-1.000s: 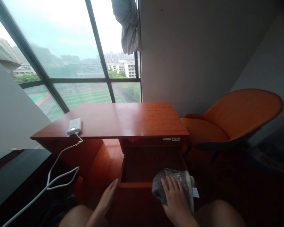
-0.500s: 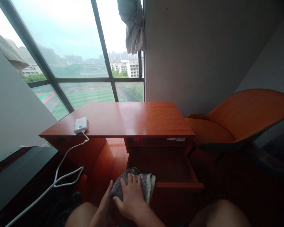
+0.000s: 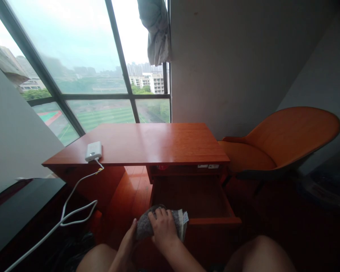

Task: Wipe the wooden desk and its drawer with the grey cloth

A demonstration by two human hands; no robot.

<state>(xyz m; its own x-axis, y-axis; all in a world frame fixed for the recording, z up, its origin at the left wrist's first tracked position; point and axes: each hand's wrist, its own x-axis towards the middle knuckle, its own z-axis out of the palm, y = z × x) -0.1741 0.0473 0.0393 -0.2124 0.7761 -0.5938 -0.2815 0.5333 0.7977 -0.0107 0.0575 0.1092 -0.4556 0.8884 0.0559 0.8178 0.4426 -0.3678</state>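
Observation:
A bundle of grey, fuzzy cloth [image 3: 143, 226] with a pale edge and a small white tag is held low in front of me, between my hands. Its exact kind does not show. My left hand [image 3: 128, 237] grips its left end, thumb up and the other fingers mostly hidden behind it. Across the top lies my right hand [image 3: 164, 227], its fingers curled over the cloth. Just beyond the bundle, a wooden drawer [image 3: 215, 221] is pulled out from the desk, and the cloth is close to its front left corner.
On the reddish desk [image 3: 158, 141] lies a white power bank [image 3: 93, 151] with a white cable [image 3: 70, 200] running down to the left. An orange chair [image 3: 297, 139] stands at the right. Dark furniture [image 3: 25, 211] fills the left side, and a window is behind the desk.
The cloth has been turned and squeezed into a narrower roll, and its white tag now shows at the right end. My right hand has shifted slightly right. The view has moved a little.

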